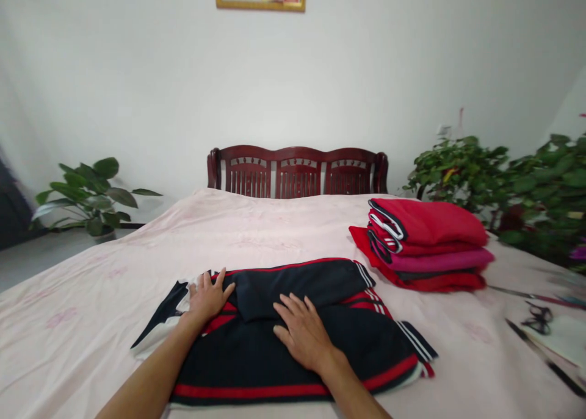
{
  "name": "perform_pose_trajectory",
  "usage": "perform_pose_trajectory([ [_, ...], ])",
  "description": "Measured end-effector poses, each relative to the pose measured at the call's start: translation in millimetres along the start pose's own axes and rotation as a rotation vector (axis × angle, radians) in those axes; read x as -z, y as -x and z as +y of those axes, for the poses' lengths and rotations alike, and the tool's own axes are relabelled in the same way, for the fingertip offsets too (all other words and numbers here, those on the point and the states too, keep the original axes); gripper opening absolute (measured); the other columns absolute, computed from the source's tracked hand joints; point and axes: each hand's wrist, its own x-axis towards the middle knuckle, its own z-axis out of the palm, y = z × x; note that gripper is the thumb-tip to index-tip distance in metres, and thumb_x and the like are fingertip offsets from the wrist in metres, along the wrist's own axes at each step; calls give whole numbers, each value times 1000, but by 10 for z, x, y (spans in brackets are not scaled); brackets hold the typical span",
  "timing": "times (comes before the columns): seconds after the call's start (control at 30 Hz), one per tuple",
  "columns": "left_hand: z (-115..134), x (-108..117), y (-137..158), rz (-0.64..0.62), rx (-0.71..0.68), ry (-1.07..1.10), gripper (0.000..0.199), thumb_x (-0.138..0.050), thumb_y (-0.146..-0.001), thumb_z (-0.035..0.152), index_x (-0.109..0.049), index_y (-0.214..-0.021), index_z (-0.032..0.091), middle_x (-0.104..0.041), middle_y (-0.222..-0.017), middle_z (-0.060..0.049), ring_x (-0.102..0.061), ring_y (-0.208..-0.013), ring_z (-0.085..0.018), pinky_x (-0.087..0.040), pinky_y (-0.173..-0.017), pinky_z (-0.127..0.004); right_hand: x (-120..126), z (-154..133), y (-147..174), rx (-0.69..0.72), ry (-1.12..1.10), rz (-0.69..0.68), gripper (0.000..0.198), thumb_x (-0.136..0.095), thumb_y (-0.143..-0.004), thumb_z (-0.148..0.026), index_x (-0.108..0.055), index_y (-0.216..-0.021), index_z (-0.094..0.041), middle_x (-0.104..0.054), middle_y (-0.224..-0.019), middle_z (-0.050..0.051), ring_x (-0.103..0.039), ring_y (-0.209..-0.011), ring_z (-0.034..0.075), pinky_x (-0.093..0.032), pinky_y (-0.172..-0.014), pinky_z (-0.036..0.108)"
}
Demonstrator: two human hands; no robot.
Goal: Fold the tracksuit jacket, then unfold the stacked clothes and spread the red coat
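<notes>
A dark navy jacket [270, 352] with red stripes and white-striped cuffs lies in front of me, its sleeves folded inward over the body. Its collar end, with some white fabric, points to the left. My left hand [208, 297] rests on the jacket near that collar end, fingers spread. Flat on the middle of the garment, by the folded sleeves, lies my right hand [304, 333], its fingers stretched out. Neither hand grips the cloth.
A stack of folded red and pink clothes [430, 242] sits at the right on the pink bedsheet [256, 230]. Scissors [538, 318] and a dark, knife-like blade [544, 355] lie at the right edge. Beyond stands a wooden bench back [297, 172], with potted plants [94, 193] on both sides.
</notes>
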Motion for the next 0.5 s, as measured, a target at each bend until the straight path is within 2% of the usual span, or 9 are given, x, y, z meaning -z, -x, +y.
perform_pose_trajectory([
  [0.13,-8,58,20,-24,-9,-11,69,-31,-97,59,-31,-157,25,-38,-155,-25,-31,-145,-43,-25,-110,-61,135,-12,61,-28,-52,-75,54,-40,-98,-47,-48,-148,-26,-38,-160,5,-27,-150,24,-16,-123,49],
  [0.23,20,212,23,-96,40,13,65,-34,-98,56,-34,-155,25,-40,-154,-24,-34,-144,-43,-29,-109,-60,339,78,210,-105,-64,-74,56,-35,-100,-46,-46,-149,-22,-40,-158,7,-31,-148,24,-22,-122,47],
  [0.3,99,352,41,-107,80,23,62,-40,-97,49,-42,-151,21,-41,-153,-26,-36,-142,-44,-30,-108,-61,470,243,346,-180,-1,5,57,-33,-100,-46,-47,-149,-21,-42,-157,8,-35,-146,24,-25,-121,48],
  [0.37,253,485,107,-68,62,26,57,-45,-96,42,-47,-148,19,-40,-155,-25,-34,-145,-42,-28,-111,-59,550,490,482,-245,100,117,57,-32,-100,-45,-48,-148,-18,-44,-155,10,-38,-145,26,-28,-119,49],
  [0.5,735,583,432,34,-161,124,53,-39,-99,41,-48,-147,20,-43,-156,-18,-35,-146,-32,-31,-114,-46,505,1014,690,-388,262,267,56,-34,-98,-40,-54,-141,-12,-53,-147,16,-46,-138,31,-33,-115,52],
])
